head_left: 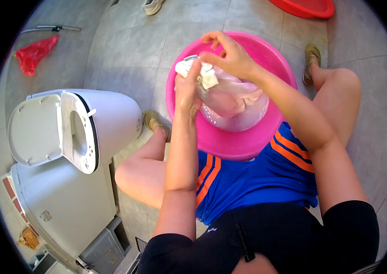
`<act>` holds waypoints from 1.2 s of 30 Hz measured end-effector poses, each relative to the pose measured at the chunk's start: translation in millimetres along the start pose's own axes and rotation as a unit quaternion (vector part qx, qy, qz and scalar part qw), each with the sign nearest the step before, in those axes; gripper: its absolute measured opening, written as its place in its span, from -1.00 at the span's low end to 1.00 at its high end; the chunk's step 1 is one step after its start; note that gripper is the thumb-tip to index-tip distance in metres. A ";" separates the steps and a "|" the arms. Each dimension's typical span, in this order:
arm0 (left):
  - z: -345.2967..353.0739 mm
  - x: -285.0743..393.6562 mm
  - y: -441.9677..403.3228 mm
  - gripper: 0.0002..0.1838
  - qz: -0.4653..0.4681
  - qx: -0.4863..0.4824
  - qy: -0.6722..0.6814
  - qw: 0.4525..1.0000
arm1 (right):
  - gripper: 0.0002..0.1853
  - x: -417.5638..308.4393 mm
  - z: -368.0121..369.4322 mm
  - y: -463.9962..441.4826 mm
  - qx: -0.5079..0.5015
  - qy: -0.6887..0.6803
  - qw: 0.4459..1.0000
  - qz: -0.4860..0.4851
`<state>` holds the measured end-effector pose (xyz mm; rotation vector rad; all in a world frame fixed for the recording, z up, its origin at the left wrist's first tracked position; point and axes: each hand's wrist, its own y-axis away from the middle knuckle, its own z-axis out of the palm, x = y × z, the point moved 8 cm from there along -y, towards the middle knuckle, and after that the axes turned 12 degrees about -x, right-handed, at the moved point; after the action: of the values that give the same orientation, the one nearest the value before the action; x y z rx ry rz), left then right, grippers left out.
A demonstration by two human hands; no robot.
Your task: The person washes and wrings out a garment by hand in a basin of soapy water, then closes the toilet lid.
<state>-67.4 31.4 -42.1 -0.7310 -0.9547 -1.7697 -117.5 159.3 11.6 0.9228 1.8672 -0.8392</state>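
My left hand (188, 89) is closed on a bunched, wet white cloth (208, 78) with a dark grey edge, held above the left side of a pink basin (281, 68). What kind of garment it is, I cannot make out. My right hand (233, 57) is raised just to the right of it, fingers bent and apart, with one fingertip close to the cloth and my left thumb. Nothing shows in the right hand. Lower in the basin, pale pinkish fabric (243, 98) lies in cloudy, sudsy water (234, 124).
The basin stands on grey floor tiles (129, 45) between my legs. To the left are a white toilet (116, 109) with a raised lid and a white appliance (65, 201). A red plastic bag (36, 55) lies far left. Ahead are a shoe (152, 6) and a red basin (305, 8).
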 end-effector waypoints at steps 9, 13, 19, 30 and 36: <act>-24.6 20.9 26.8 -0.66 0.016 0.143 0.134 0.981 | -0.53 104.7 42.4 51.9 -0.132 -0.051 0.965 0.221; -68.5 -37.2 -5.8 -0.68 -0.006 0.175 0.243 0.954 | -0.49 43.6 55.8 45.0 0.022 -0.207 0.977 0.049; -50.1 -125.6 -41.8 -0.59 0.010 -0.234 0.381 0.895 | -0.46 -21.3 87.0 79.9 0.122 0.081 0.988 -0.040; 20.5 -94.2 -28.7 -0.56 -0.128 -0.183 0.374 0.900 | -0.81 -0.5 45.5 60.4 0.157 0.071 0.984 0.044; 26.4 -92.5 -19.2 -0.75 -0.079 0.042 0.270 0.959 | -0.73 48.0 27.0 52.7 0.131 0.064 0.962 0.231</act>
<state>-50.4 101.2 -108.9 -0.0971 -0.7188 -1.9126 -79.0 175.9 -52.0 1.5388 1.5668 -0.7558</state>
